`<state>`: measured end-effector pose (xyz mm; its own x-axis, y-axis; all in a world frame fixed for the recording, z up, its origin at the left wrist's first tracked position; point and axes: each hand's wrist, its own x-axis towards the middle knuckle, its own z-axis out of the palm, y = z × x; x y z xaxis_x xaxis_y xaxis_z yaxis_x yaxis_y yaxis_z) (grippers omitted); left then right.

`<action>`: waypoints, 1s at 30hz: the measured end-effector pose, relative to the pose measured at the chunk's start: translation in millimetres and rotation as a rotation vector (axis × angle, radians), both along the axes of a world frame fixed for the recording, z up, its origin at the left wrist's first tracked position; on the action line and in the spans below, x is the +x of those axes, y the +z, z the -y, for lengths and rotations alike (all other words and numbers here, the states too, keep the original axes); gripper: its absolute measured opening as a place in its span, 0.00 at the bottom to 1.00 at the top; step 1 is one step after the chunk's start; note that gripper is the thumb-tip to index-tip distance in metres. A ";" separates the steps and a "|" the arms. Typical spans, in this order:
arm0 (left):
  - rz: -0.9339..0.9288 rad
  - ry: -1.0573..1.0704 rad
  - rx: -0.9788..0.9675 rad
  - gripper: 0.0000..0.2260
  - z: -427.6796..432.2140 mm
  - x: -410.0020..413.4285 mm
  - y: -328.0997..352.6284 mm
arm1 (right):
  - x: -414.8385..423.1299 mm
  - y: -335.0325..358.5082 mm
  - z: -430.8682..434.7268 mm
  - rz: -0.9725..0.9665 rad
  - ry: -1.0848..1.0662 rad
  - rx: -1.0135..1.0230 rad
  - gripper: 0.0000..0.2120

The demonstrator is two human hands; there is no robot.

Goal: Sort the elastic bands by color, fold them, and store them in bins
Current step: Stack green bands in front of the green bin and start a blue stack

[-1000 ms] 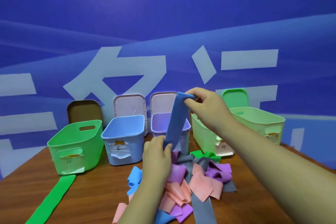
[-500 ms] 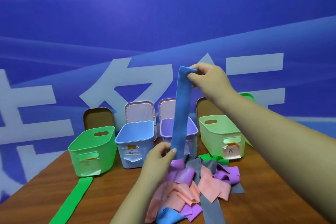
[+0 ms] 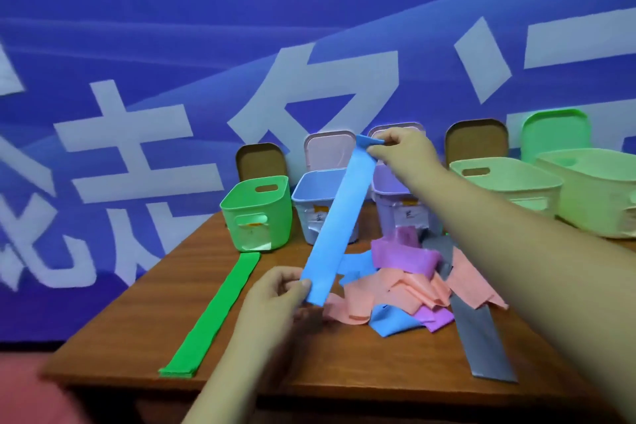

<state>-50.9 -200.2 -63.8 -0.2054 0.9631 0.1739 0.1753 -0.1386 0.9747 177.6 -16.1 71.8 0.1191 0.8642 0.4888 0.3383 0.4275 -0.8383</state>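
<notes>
Blue band (image 3: 339,227) is up off the table, held straight btwn both hands on a slant from 1 o'clock down to 7 o'clock. R hand (image 3: 402,148) pinches the top end w/ thumb and fingertips, and a short tab of band pokes out left of the pinch. That end sits in front of the lids at the back. L hand (image 3: 278,293) grips the bottom end, fingers curled and thumb pressed on the band, low over the table near the pile.

Pile of bands (image 3: 406,282) lies at 3 o'clock from the L hand, under the R forearm: pink, purple and blue pieces tangled together. Grey band (image 3: 481,337) runs out of the pile toward 5 o'clock, flat on the table. Green band (image 3: 213,313) lies flat and straight at 9 o'clock from the L hand, apart from the pile. Its far end is just short of the green bin (image 3: 256,213).

Bins stand in a row at 12 o'clock along the back of the wooden table (image 3: 155,327): green bin, blue bin (image 3: 309,213), purple bin (image 3: 392,213), pale green bin (image 3: 509,182), then the end bin (image 3: 592,196) at 2 o'clock, also pale green. Lids (image 3: 261,160) stand behind them against the blue backdrop (image 3: 309,10) w/ white characters. What's inside the bins: can't tell.
</notes>
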 end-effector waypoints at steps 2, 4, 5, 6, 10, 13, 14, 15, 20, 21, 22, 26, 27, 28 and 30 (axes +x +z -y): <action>-0.003 0.037 -0.045 0.03 8.4 -19.9 -10.4 | -21.1 -25.0 -10.6 0.039 0.005 -0.049 0.06; -0.079 0.088 -0.068 0.05 13.9 -35.8 -19.9 | -42.5 -48.9 -19.4 0.069 0.012 -0.098 0.05; -0.137 0.112 -0.074 0.07 17.7 -40.2 -22.9 | -52.3 -59.4 -23.0 0.070 0.013 -0.117 0.05; -0.178 0.130 -0.077 0.09 21.9 -42.9 -25.4 | -61.0 -68.4 -24.4 0.081 0.017 -0.126 0.05; -0.315 0.180 -0.102 0.13 31.5 -46.4 -34.1 | -90.4 -97.2 -33.1 0.173 0.037 -0.162 0.04; -0.363 0.208 -0.117 0.14 34.0 -46.7 -37.0 | -107.5 -112.8 -37.2 0.194 0.059 -0.188 0.03; -0.381 0.214 -0.122 0.15 34.5 -46.8 -37.2 | -111.9 -116.3 -37.2 0.209 0.061 -0.182 0.03; -0.402 0.220 -0.132 0.15 34.6 -47.1 -37.9 | -116.3 -121.1 -39.3 0.223 0.068 -0.174 0.04; -0.524 0.209 -0.147 0.14 35.3 -47.6 -38.4 | -130.7 -141.5 -44.5 0.307 0.086 -0.176 0.06; -0.542 0.204 -0.146 0.13 35.3 -48.0 -38.6 | -132.3 -145.2 -44.9 0.331 0.086 -0.175 0.06; -0.556 0.199 -0.144 0.13 35.7 -48.4 -38.5 | -133.2 -147.9 -43.8 0.352 0.088 -0.174 0.06; -0.589 0.173 -0.139 0.11 36.9 -49.9 -36.6 | -133.8 -154.9 -42.5 0.386 0.103 -0.190 0.06; -0.593 0.167 -0.142 0.11 36.4 -50.4 -36.4 | -133.9 -156.2 -42.5 0.387 0.109 -0.195 0.06; -0.597 0.164 -0.146 0.12 36.0 -50.9 -36.1 | -133.5 -157.5 -42.5 0.394 0.109 -0.201 0.06; -0.617 0.166 -0.154 0.13 34.5 -51.5 -35.9 | -131.5 -159.1 -43.1 0.425 0.106 -0.203 0.08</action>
<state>-102.4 -234.7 -99.8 -0.2596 0.9506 0.1704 0.7159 0.0710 0.6946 46.1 27.0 -87.3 -0.1486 0.9439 0.2950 0.6324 0.3200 -0.7054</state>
